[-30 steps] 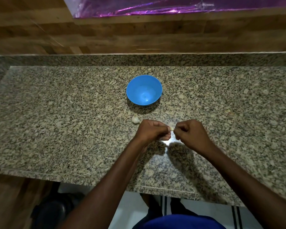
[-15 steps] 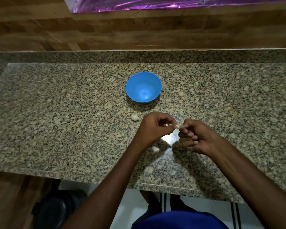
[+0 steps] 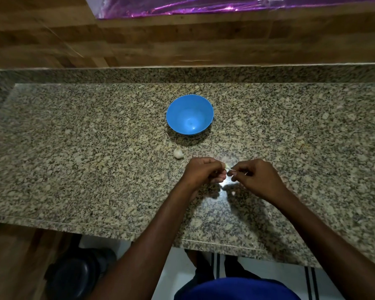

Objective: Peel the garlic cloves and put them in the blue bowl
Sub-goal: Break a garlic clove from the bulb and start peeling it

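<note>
Evidently mid-peel, the left hand (image 3: pixel 200 173) pinched a small pale garlic clove (image 3: pixel 227 165) while the right hand (image 3: pixel 252 176) nipped at its skin, near the empty round blue plastic bowl (image 3: pixel 189 114); stripping the skin seemingly came next.

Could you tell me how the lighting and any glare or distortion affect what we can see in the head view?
Head view: dim overall; a bright glare patch on the granite counter sits just below the hands, left hand and right hand; the blue bowl casts a shadow toward the camera; wide-angle bending curves the counter edges; the pinched clove is barely visible.
</note>
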`<state>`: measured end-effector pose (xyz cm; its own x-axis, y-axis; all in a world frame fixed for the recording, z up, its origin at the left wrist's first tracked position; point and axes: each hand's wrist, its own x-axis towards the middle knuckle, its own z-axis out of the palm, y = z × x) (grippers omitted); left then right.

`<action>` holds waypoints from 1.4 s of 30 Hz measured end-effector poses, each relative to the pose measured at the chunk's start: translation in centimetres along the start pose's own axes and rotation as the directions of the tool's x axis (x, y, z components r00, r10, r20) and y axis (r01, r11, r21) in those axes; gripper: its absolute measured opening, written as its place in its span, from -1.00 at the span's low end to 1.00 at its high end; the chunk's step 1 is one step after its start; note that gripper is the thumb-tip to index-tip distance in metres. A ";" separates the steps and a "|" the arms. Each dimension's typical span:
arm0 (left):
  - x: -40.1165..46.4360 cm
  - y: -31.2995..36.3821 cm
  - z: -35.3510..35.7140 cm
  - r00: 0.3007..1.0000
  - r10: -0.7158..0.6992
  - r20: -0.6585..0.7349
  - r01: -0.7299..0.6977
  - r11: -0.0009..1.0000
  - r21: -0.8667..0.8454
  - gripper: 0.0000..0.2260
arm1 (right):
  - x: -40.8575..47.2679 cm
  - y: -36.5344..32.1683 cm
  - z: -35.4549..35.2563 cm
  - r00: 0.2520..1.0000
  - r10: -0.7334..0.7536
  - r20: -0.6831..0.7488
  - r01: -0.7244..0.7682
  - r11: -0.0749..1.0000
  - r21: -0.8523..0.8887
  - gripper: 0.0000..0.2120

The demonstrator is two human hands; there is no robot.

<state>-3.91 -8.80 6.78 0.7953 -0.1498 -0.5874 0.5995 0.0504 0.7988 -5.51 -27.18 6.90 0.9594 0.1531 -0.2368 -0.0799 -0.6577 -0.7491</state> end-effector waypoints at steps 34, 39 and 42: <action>-1.7 1.5 -0.3 0.907 0.373 0.193 -0.418 0.852 0.315 -0.91 | -1.4 -2.5 -2.7 0.970 0.002 0.244 -0.091 0.931 0.354 -0.65; -1.9 0.9 0.6 0.926 0.367 0.086 -0.375 0.919 0.122 -0.91 | -1.3 -2.4 -2.3 0.986 -0.014 0.166 -0.015 0.985 0.170 -0.72; -1.9 0.7 0.7 0.943 0.321 0.083 -0.328 0.941 0.083 -0.92 | -0.9 -1.6 -2.5 1.000 -0.007 -0.004 0.007 1.000 0.015 -0.78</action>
<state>-5.03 -9.18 8.57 0.9354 -0.2068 -0.2868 0.2961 0.0150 0.9550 -5.60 -28.07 9.84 0.9610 0.1546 -0.2291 -0.0772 -0.6458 -0.7596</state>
